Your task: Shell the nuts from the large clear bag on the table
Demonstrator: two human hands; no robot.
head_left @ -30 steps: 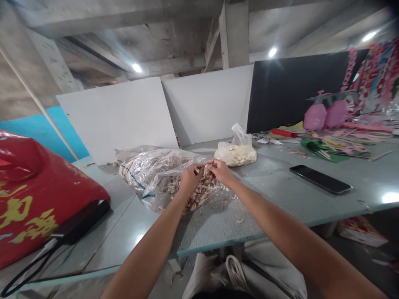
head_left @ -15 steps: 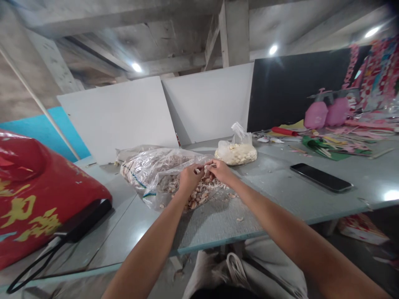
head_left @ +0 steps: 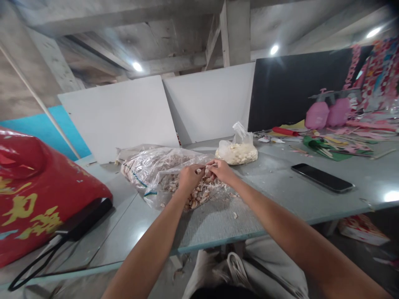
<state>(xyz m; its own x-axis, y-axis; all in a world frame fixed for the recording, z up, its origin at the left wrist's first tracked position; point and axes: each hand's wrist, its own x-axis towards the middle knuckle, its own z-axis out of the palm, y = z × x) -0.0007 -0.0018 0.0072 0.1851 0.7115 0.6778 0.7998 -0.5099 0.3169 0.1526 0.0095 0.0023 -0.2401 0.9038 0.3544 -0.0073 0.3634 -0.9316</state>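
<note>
My left hand and my right hand meet over the mouth of a clear plastic bag. Between their pinched fingertips is a small pale garlic clove, mostly covered by the fingers. Unpeeled garlic cloves and bits of dry skin spill from the bag onto the table below both hands. Just behind my right hand sits a tied-looking clear bag of peeled garlic cloves, pale and smooth.
At left on the grey table stands a red bag with a black power bank-like block and cable against it. A phone lies at right. Pink bottles and paper scraps are farther back, before upright boards.
Both hands stay in nearly the same place, fingers shifting slightly at the clove. A scrap of skin near the table's front edge has moved slightly.
</note>
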